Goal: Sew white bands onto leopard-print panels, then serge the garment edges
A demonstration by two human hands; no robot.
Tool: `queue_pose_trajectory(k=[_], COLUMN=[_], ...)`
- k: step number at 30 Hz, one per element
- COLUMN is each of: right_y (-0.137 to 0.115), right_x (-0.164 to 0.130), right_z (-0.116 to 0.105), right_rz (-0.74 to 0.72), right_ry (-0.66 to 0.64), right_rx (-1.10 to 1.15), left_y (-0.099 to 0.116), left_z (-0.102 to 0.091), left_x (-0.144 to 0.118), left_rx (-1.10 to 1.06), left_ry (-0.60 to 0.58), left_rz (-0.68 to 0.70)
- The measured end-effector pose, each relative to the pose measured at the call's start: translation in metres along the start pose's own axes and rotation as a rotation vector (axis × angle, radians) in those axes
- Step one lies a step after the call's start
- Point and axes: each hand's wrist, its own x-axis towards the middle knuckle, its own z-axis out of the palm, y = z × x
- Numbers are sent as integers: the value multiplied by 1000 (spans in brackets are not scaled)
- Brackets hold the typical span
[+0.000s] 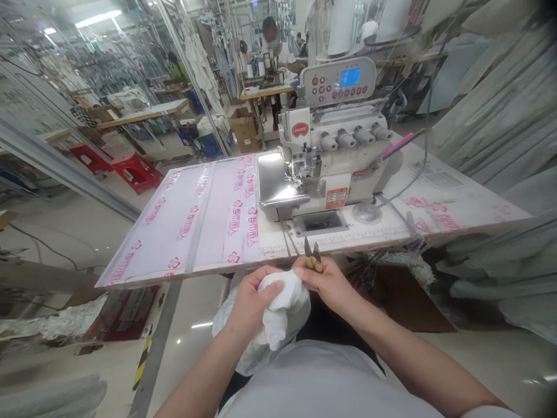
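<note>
A bunched piece of white fabric [282, 296] is held between my two hands, just in front of the table's near edge. My left hand [256, 296] is closed round its left side, thumb on top. My right hand [321, 278] pinches the fabric's upper right corner. Small thread snips [313, 258] are also in that right hand, their dark blades pointing up and away from me. More pale cloth [243, 325] hangs below, over my lap.
An overlock sewing machine [331, 139] stands on the white table [278, 247], beyond my hands. Printed plastic film [209, 215] covers the table's left part. Red stools [137, 171] are at the left, hanging pale garments [491, 116] at the right. A person [278, 49] sits farther back.
</note>
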Motion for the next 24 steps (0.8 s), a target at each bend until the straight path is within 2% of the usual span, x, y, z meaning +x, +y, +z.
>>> queue_pose_trajectory(k=[13,24], right_y=[-4,-2], right_x=[-2,-2], right_z=[2,3], right_rz=[-109,-47], right_ry=[-52,-44], right_rx=[-213,-122], left_y=[-2,-8], left_z=[5,3], left_x=[0,0], left_rx=[10,-198], left_ry=[85,14], left_rz=[48,-88])
